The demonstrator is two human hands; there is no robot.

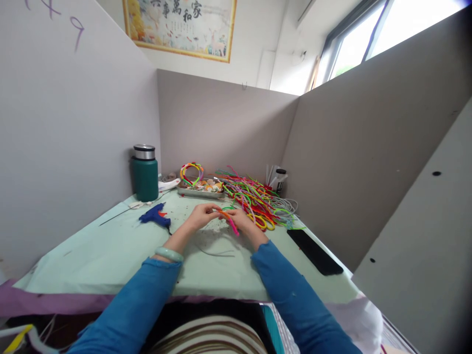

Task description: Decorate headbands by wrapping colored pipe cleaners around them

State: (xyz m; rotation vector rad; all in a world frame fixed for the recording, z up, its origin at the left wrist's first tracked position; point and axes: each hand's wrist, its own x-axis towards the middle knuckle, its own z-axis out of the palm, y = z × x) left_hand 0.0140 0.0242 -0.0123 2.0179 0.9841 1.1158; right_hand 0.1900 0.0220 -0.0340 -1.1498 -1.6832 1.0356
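Over the middle of the table, my left hand (205, 216) and my right hand (239, 219) are close together. Both pinch a fuzzy pipe cleaner (233, 225), orange between the fingers and bright pink at its hanging end. A bit of green shows just behind my fingertips; whether it belongs to the held piece, I cannot tell. Below my hands a thin grey wire (217, 254) lies on the cloth. To the left rests a blue glue gun (155, 215) with an orange-red trigger.
A pile of colourful pipe cleaners (254, 196) spreads behind my right hand, with coiled grey wire (289, 206) beside it. At the back stands a metal tray (201, 192) of small pieces, with a multicoloured ring (191, 174). A green bottle (145, 177) and black phone (314, 251) flank the workspace.
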